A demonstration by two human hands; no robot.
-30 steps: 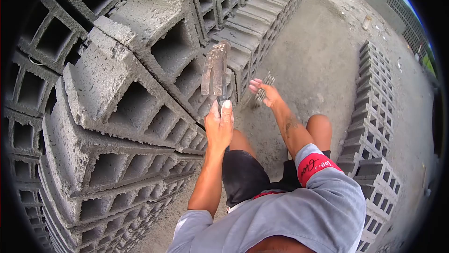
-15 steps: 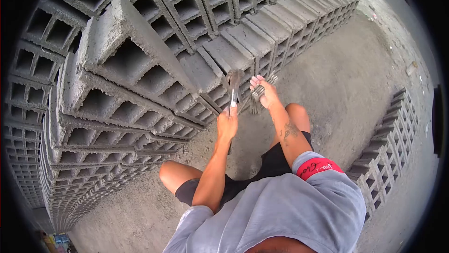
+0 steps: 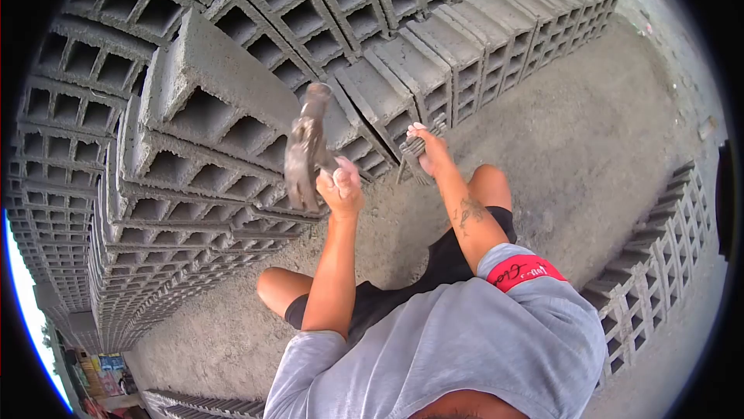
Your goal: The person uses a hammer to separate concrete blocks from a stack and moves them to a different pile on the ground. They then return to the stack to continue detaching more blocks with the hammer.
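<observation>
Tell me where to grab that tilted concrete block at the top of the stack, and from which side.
Grip the tilted block by its two short ends, coming from above: its smooth long face is turned up and exposed, while the hollow cells face sideways. The left hand already holds a metal tool.

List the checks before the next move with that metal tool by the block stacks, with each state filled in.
1. Left hand closed on the metal tool: ok.
2. Right hand holding the second tool: ok, grip partly hidden.
3. Hands apart: ok.
4. Tool's shape sharp enough to read: not ok, blurred.
5. Concrete blocks stacked evenly: not ok, top ones tilted.
6. Bare knee away from the stack: ok.
</observation>
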